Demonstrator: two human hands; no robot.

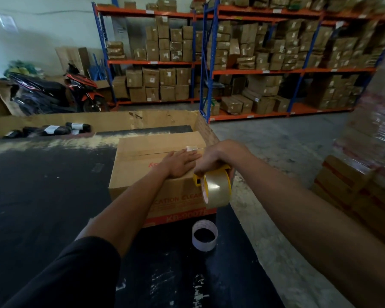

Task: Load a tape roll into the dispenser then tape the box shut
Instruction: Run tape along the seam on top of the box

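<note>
Box [151, 165]: cardboard, flaps closed, on the dark table [42, 196].
Left hand [180, 163]: flat, palm pressed on the box top.
Right hand [211, 160]: wrapped around the yellow dispenser [200, 180] at the box's near right edge.
Tape roll [217, 191]: clear, mounted in the dispenser.
Empty core [204, 235]: on the table, near the box.

The right hand [211, 160] hid the dispenser's [209, 177] handle; the left arm covered part of the box's [156, 152] print.

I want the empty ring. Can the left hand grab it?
Probably yes. The left hand lies flat on the box, holding nothing, and the ring sits uncovered on the table just below.
</note>
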